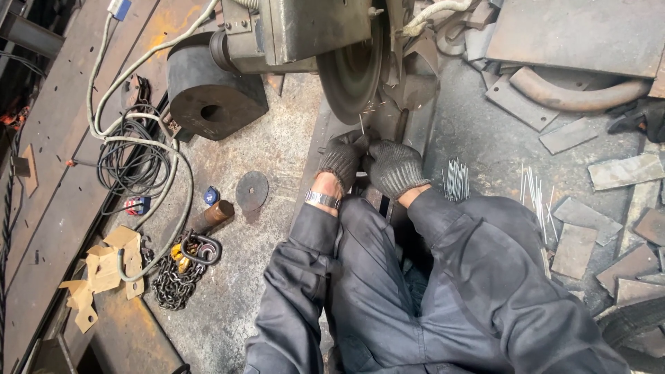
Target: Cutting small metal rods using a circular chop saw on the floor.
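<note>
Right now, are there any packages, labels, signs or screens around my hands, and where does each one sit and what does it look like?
Torn cardboard pieces: far left on the floor beside the chain, tan, flattened, irregular scraps.
Small tag: top left on the pale cable, blue and white, rectangular.
Small tag: left, by the coiled black cable, blue and red.
No screens or signs show. Both gloved hands, left hand and right hand, are at the cutting disc, away from these.

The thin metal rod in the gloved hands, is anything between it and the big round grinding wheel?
Nothing visible blocks it. The left hand and right hand pinch the thin rod together, and its upper end points straight at the lower edge of the grinding wheel, where small sparks show. Whether tip and wheel actually touch is too small to tell.
</note>
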